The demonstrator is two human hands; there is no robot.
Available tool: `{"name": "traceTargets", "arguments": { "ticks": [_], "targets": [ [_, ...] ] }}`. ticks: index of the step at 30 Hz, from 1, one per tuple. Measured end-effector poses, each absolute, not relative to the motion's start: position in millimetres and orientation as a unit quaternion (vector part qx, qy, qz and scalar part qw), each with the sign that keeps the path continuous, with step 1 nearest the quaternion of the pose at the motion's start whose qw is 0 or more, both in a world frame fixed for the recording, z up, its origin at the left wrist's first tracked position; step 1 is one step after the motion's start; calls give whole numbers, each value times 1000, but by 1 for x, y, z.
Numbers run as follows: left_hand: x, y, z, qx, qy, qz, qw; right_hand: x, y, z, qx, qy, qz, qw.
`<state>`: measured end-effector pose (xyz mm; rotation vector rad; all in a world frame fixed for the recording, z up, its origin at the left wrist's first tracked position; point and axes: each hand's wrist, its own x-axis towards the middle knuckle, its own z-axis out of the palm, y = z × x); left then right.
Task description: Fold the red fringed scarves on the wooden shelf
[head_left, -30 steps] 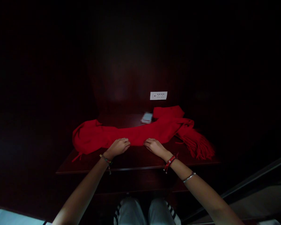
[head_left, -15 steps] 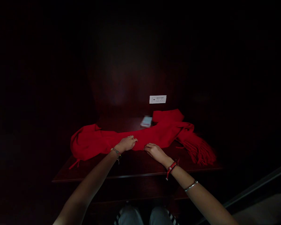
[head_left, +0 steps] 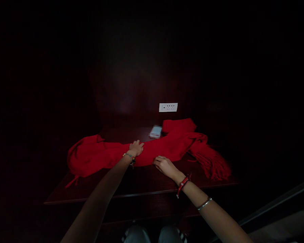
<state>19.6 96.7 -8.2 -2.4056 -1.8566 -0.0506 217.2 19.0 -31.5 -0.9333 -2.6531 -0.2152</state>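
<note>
A red scarf (head_left: 154, 150) with a fringed end at the right stretches sideways across a dark wooden surface (head_left: 142, 185). My left hand (head_left: 136, 148) rests on the middle of the scarf, palm down and fingers somewhat spread. At the scarf's near edge, a little to the right, my right hand (head_left: 164, 165) has its fingers bent together on the cloth; the fingertips are partly hidden. The scarf's left part is loosely folded over, with a few tassels hanging toward the front. Another folded part lies at the back right.
A pale, blurred-out flat object (head_left: 155, 132) lies behind the scarf. A white socket panel (head_left: 168, 107) is set in the dark back wall. The wooden surface ends in a front edge, with my knees below it. Surroundings are very dark.
My left hand has slid a little to the left and away from me over the scarf, and its fingers have spread. My right hand stays at the near edge. The view has shifted slightly.
</note>
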Motion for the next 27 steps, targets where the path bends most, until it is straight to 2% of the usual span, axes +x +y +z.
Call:
{"name": "traceTargets", "arguments": {
  "ticks": [5, 14, 27],
  "targets": [
    [11, 88, -8, -775, -629, -24, 62, 217, 19, -30, -332, -927, -74, 156],
    [-26, 2, -23, -876, -468, -81, 86, 217, 19, -31, -343, -922, -89, 158],
    [-78, -17, 6, -809, -549, -70, 197, 220, 21, -35, -360, -911, -108, 169]
  ]
}}
